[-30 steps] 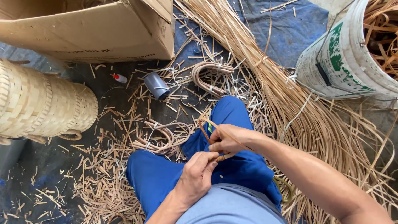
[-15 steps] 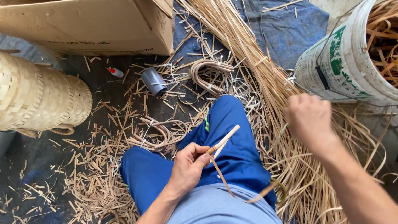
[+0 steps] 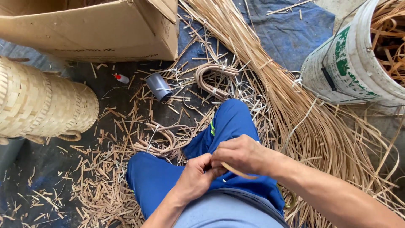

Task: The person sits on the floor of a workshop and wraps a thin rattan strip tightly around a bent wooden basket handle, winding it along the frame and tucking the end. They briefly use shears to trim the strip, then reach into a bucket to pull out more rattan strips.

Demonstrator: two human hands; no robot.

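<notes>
My left hand (image 3: 195,177) and my right hand (image 3: 239,155) meet over my lap, above my blue trousers (image 3: 228,126). Both are closed on one thin tan cane strip (image 3: 237,172), which curves out below my right hand. Whatever else my left hand grips is hidden by its fingers. A long bundle of cane strips (image 3: 270,84) lies on the floor to my right.
A woven basket (image 3: 42,103) lies at left and a cardboard box (image 3: 97,29) stands at the back. A white bucket (image 3: 350,67) filled with cane is at right. Bent cane loops (image 3: 213,78), a grey tube (image 3: 158,86) and cut scraps (image 3: 105,169) litter the floor.
My right hand has come back from the cane bundle at right to my lap and closed beside my left hand. The pale strip that stuck out of my left hand is now covered.
</notes>
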